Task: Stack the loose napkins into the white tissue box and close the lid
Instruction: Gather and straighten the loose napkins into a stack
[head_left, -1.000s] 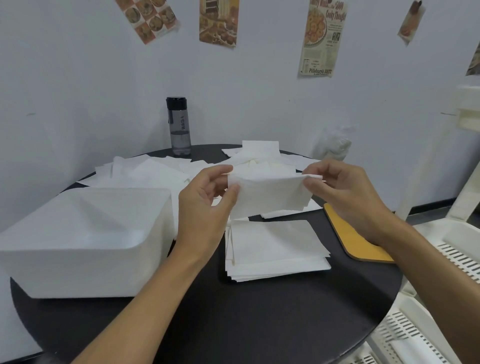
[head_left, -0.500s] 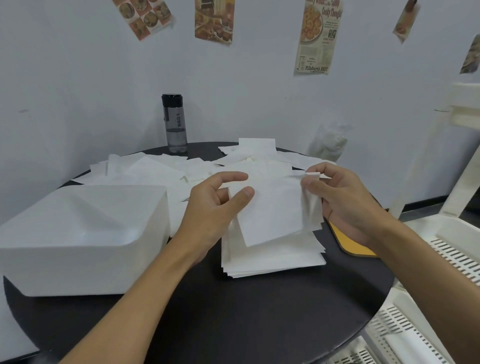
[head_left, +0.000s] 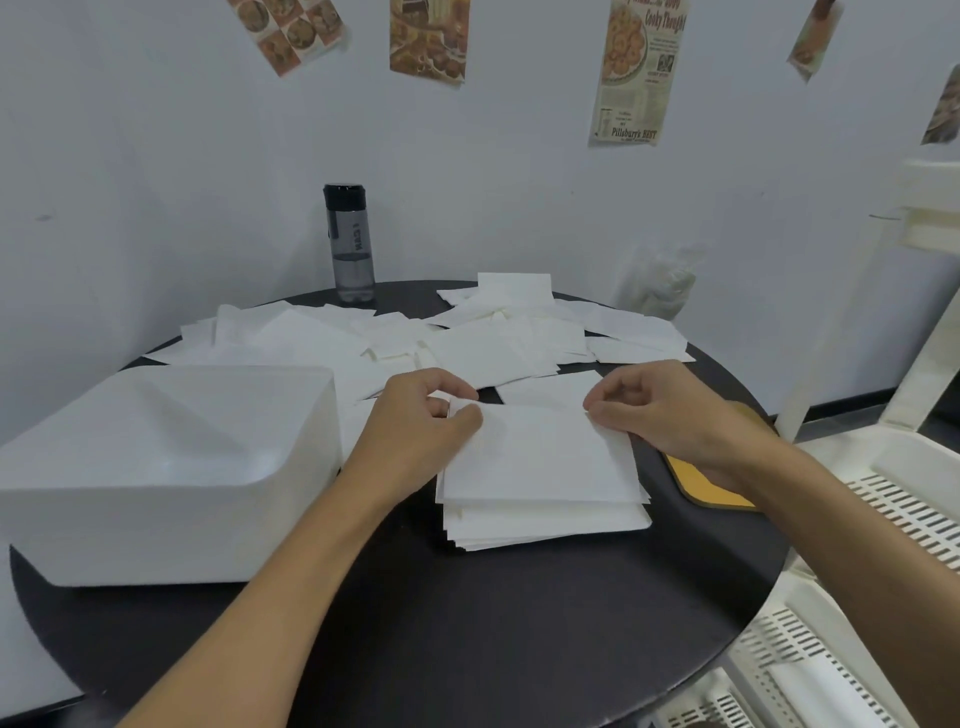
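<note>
- The dark surface (head_left: 467, 623) carries the white tissue box (head_left: 166, 467), whose top looks closed
- Loose napkins (head_left: 493, 343) sprawl behind the box
- A squared stack (head_left: 550, 519) lies just right of the box, likely for one transfer
- Left hand (head_left: 415, 431) and right hand (head_left: 670, 415), apart, each pinch a corner of the top napkin (head_left: 535, 452), aligning it
- A bottle (head_left: 349, 244) behind the box obstructs nothing

Table (head_left: 467, 649): black. Tissue box (head_left: 166, 467), near left: plain white. Napkins (head_left: 540, 467): white, unpatterned. Mat (head_left: 701, 483), right: yellow, dark edge. Bottle (head_left: 350, 244), far: grey, black cap. Rack (head_left: 883, 493), right: cream.
</note>
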